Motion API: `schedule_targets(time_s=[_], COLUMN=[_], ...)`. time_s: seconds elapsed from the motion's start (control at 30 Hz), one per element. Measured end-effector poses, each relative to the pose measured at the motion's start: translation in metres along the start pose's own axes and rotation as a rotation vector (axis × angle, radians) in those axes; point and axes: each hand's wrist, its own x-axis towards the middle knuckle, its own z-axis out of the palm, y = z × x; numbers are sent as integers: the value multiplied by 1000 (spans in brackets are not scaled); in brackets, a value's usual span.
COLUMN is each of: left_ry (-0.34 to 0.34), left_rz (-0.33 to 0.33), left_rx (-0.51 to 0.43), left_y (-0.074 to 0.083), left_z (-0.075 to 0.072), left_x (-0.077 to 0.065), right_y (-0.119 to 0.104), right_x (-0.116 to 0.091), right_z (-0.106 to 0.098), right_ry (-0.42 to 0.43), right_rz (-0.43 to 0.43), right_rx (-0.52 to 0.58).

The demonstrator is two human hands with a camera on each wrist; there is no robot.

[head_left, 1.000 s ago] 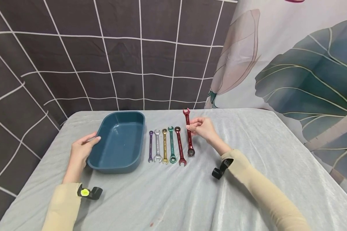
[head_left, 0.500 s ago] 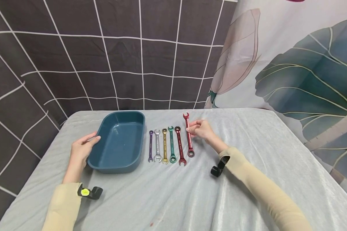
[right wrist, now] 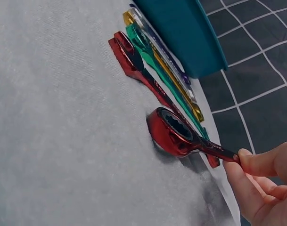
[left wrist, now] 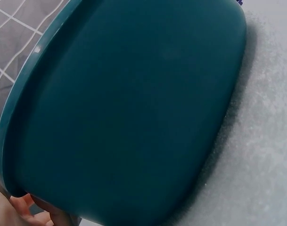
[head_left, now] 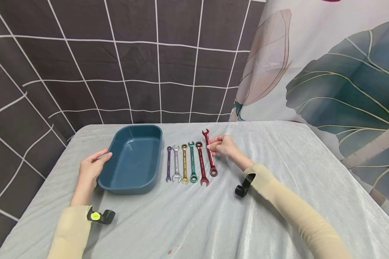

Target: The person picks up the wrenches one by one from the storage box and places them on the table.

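Note:
My right hand [head_left: 224,145] pinches a red combination wrench [head_left: 210,153] near its middle, thumb on one side and fingers on the other. Its open end points away and its ring end [right wrist: 171,132] sits low, close over the cloth. Just left of it lies a second, darker red wrench [head_left: 202,163]. Beyond that, in a row, are a green wrench [head_left: 192,162], a gold one [head_left: 184,163], a silver one [head_left: 177,163] and a small purple one [head_left: 169,163]. My left hand [head_left: 92,165] grips the left rim of a blue plastic basin [head_left: 129,189], thumb over the edge and fingers under it.
A pale grey cloth [head_left: 181,223] with some folds covers the table. Behind it hangs a dark curtain [head_left: 133,72] with a white grid, and a leaf-patterned curtain [head_left: 327,79] is at the right. The basin stands left of the wrench row.
The right hand has brought the red wrench slightly nearer, and its open end has swung left toward the row. The left hand and the basin stay in place.

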Motion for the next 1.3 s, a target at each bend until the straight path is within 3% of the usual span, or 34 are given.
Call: schedule_targets(time_s=[0.43,1.3], left_ry=[-8,-24], left_rz=[2,12], left_rx=[-3,-16], left_y=[-1,-3], left_z=[-1,0], left_x=[0,1], right_y=[4,7], right_x=[4,-1], right_z=[8,5], right_ry=[-16,49], right_rz=[36,0], right_rx=[-38,-307])
